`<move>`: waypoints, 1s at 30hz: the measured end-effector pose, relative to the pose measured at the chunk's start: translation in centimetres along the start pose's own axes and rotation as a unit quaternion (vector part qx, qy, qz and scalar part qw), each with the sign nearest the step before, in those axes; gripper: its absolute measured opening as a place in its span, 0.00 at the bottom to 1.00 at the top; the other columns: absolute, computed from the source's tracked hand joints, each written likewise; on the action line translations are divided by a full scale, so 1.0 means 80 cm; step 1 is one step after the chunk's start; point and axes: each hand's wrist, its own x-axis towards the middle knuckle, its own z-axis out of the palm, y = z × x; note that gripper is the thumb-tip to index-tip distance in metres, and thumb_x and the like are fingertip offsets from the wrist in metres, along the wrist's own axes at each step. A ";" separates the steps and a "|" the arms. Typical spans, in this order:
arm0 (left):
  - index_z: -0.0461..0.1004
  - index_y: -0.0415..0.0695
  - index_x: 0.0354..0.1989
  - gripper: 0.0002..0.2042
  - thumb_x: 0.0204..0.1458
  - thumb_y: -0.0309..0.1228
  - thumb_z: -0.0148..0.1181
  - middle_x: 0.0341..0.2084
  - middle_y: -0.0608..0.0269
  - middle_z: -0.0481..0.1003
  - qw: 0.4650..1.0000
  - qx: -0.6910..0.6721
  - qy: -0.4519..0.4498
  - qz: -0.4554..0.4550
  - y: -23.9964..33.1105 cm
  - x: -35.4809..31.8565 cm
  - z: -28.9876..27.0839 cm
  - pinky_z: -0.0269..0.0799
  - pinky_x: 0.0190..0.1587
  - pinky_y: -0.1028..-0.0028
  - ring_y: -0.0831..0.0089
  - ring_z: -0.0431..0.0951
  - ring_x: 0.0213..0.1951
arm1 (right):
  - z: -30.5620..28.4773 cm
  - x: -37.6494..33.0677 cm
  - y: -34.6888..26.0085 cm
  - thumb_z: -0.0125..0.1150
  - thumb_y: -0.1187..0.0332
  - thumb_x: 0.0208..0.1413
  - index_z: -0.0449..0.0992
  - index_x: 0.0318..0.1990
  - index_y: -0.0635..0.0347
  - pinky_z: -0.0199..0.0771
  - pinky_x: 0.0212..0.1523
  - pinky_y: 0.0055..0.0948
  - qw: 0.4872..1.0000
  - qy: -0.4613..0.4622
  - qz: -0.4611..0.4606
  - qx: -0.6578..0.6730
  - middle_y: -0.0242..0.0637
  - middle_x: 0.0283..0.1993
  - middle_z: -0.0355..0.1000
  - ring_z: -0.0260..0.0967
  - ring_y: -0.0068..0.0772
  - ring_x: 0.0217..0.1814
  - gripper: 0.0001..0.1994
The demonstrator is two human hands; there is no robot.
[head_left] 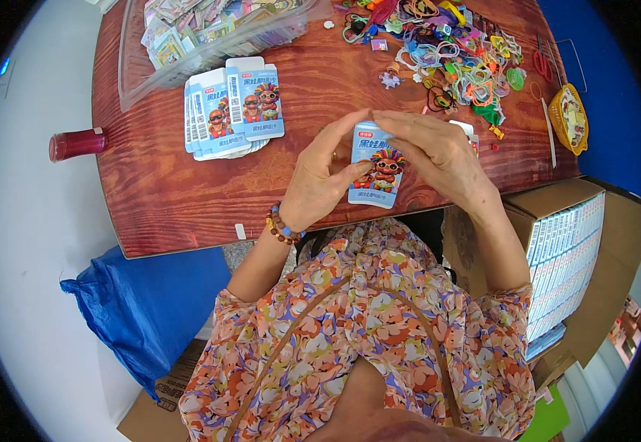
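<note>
Between my hands, just above the near edge of the table, is a small light-blue carton [374,193] with cartoon figures on its front. My left hand [319,171] grips its left side, the thumb lying across the front. At its upper end, my right hand [438,151] is bent over the top and right edge, with fingertips meeting those of the left hand; they hide the carton's top. A pile of matching flat cartons [217,136] lies on the table to the left. A partly hidden white and red piece [471,134] lies behind my right hand.
A clear plastic tub [132,85] of cards stands far left. Colourful trinkets and cords [453,62] cover the far right, near red-handled scissors [541,65] and a yellow basket [557,121]. A red jar [77,145] is left. Below are a cardboard box [619,250] and blue bag [151,302].
</note>
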 end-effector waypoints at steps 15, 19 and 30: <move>0.63 0.45 0.65 0.28 0.54 0.18 0.60 0.53 0.61 0.71 0.995 0.061 -0.071 0.024 -0.010 0.006 -0.009 0.73 0.56 0.71 0.72 0.73 0.54 | 0.007 -0.008 0.030 0.65 0.75 0.55 0.79 0.50 0.64 0.78 0.50 0.31 0.996 0.012 -0.009 0.083 0.43 0.49 0.79 0.78 0.37 0.52 0.15; 0.60 0.47 0.67 0.28 0.57 0.20 0.59 0.52 0.60 0.72 0.996 -0.062 -0.071 -0.006 -0.003 0.013 -0.010 0.73 0.56 0.72 0.72 0.74 0.53 | 0.012 -0.003 0.025 0.64 0.73 0.57 0.78 0.52 0.63 0.78 0.47 0.30 0.985 -0.005 0.096 0.144 0.38 0.46 0.80 0.78 0.33 0.49 0.15; 0.48 0.38 0.72 0.49 0.44 0.32 0.75 0.66 0.42 0.58 0.953 0.243 0.136 0.115 -0.005 0.016 0.020 0.58 0.68 0.59 0.50 0.62 0.66 | 0.103 0.002 0.040 0.51 0.64 0.66 0.73 0.56 0.62 0.80 0.46 0.33 0.599 0.098 0.310 0.732 0.36 0.49 0.75 0.76 0.29 0.43 0.16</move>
